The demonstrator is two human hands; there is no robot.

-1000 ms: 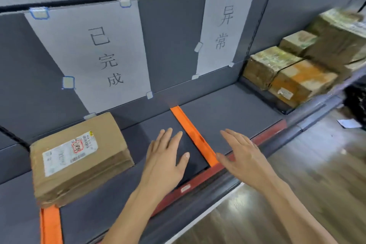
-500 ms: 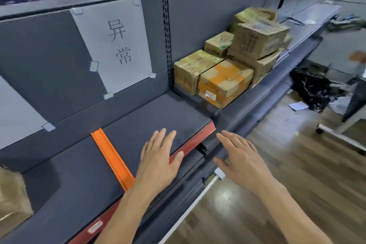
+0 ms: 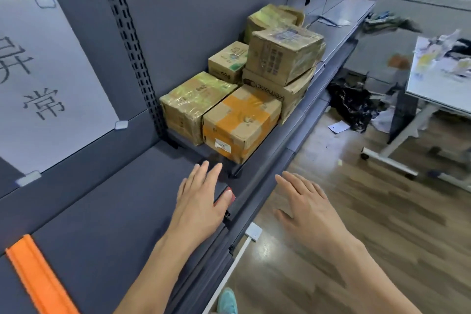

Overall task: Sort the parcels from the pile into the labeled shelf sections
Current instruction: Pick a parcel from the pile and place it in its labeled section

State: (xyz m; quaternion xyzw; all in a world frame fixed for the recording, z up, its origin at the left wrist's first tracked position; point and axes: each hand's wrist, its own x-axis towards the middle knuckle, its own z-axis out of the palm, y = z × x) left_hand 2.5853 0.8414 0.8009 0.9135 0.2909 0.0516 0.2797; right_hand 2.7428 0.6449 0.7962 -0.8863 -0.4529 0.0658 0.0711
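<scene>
Left hand (image 3: 201, 201) is over the grey shelf (image 3: 102, 211) edge and right hand (image 3: 308, 209) over the floor (image 3: 382, 237), both released, fingers straight, holding nothing. Just beyond the left fingertips sits the parcel pile (image 3: 283, 56), its orange-taped box (image 3: 242, 120) nearest.

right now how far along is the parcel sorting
Done: no sorted parcel is in view under the paper sign. In hand: nothing; the left hand and right hand are both open and empty by the shelf edge. Left: the pile of parcels, several taped boxes, sits stacked to the right, not yet sorted.
</scene>
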